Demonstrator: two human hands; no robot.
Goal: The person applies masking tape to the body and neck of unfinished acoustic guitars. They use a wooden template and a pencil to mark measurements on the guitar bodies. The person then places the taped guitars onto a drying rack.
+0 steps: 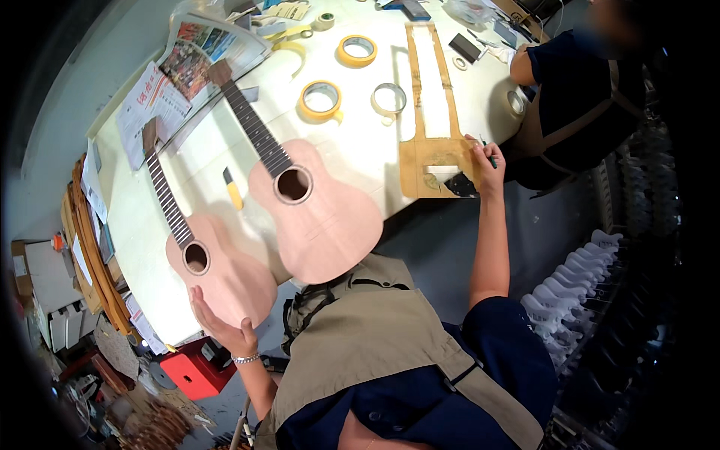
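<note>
Two unpainted pinkish-wood ukuleles with dark fretboards lie on the white table. The nearer-left ukulele (pixel 225 281) has my left hand (pixel 226 330) against the lower side of its body, fingers stretched and thumb apart. Beside it, the other ukulele (pixel 326 221) lies with its lower end over the table's front edge. To the right is a flat brown template (pixel 412 166) with a long slotted upper part; a small pale strip (pixel 441 170) and a dark patch show on it. My right hand (pixel 487 166), at the template's right edge, grips a slim dark pen-like tool (pixel 492 160).
Yellow tape rolls (pixel 321 100) and a silver-grey tape roll (pixel 389 98) sit mid-table. A yellow-handled cutter (pixel 233 191) lies between the ukuleles. Newspapers (pixel 191 67) cover the far left. Another person (pixel 574 97) is at the right. A red stool (pixel 196 367) stands lower left; white shaped pieces (pixel 574 281) line the right.
</note>
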